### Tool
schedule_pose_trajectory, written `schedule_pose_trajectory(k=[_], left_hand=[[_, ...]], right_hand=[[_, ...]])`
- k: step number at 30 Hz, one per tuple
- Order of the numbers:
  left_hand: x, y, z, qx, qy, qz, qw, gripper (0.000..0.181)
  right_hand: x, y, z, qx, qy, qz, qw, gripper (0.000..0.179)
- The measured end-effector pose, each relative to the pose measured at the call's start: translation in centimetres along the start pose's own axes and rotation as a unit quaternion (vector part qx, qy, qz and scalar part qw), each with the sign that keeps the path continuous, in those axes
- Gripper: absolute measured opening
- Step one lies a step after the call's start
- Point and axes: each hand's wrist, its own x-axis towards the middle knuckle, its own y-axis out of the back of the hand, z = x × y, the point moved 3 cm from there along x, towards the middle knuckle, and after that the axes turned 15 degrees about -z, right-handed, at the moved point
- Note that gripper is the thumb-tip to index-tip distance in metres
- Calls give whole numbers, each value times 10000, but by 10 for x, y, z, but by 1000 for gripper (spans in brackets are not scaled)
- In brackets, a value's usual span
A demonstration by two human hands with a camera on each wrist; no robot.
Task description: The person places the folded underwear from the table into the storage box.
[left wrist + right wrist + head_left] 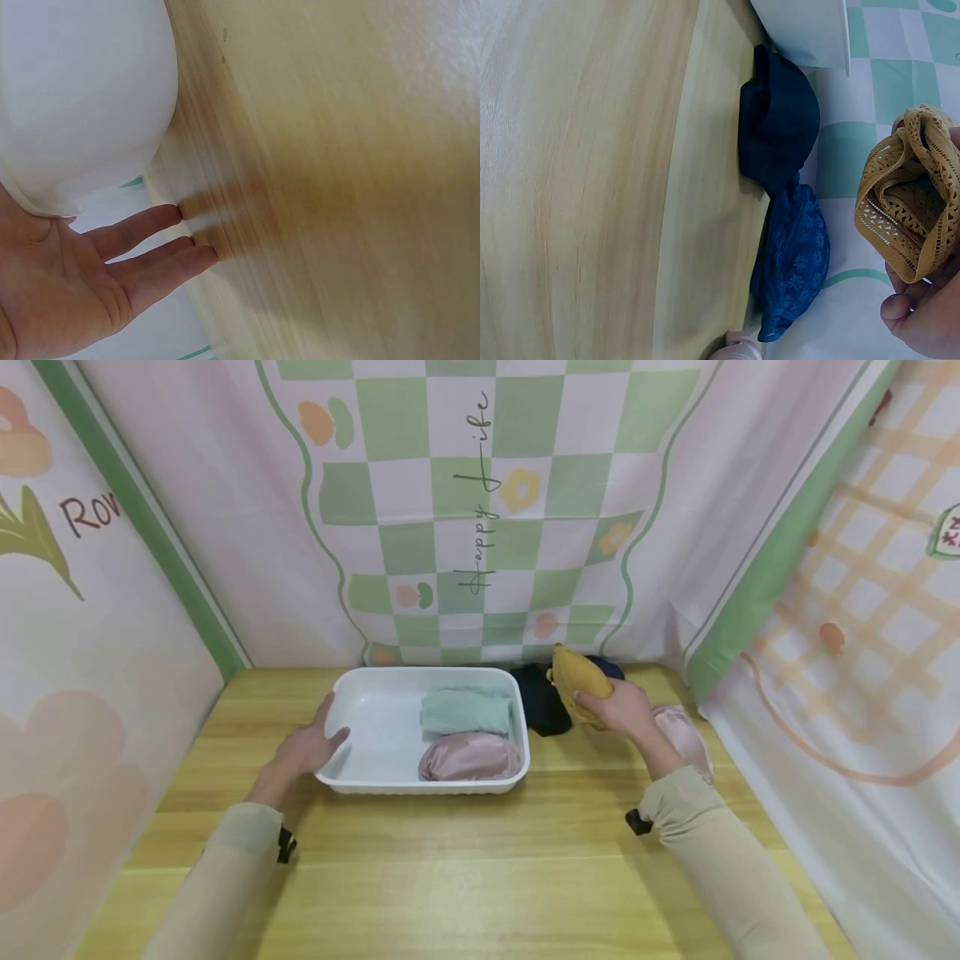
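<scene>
The left arm reaches up from the lower left of the head view, its left hand at the left rim of the white tray, thumb over the edge; the left wrist view shows three fingers stretched loosely down outside the wall, tips at or near the table, not clenched, while the thumb is hidden there.

The right arm comes from the lower right, its right hand grasping the mustard lace cloth, held up right of the tray; in the right wrist view the hand is cut off at the right edge, so most fingers cannot be made out; in the head view, the cloth and hand partly cover the navy cloth, and the right arm hides part of the pale pink cloth.
</scene>
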Motion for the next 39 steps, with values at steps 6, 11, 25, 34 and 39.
schedule_pose_trajectory(k=[6, 11, 25, 34, 39], left_hand=[[1, 0, -1, -17, 18, -2, 10000, 84], [3, 1, -2, -11, 45, 13, 10000, 85], [3, 1, -1, 15, 39, 18, 10000, 85], [0, 0, 0, -27, 38, -58, 10000, 85], [-1, -1, 1, -15, 5, -47, 10000, 85]], right_hand=[[-1, 1, -4, -18, 68, 1, 10000, 55], [0, 0, -6, -30, 169, 8, 9999, 55], [-2, 3, -19, 71, 266, 37, 9996, 55], [-5, 4, -27, 48, 238, -36, 9997, 58], [-7, 4, -31, 50, 213, -78, 9997, 59]])
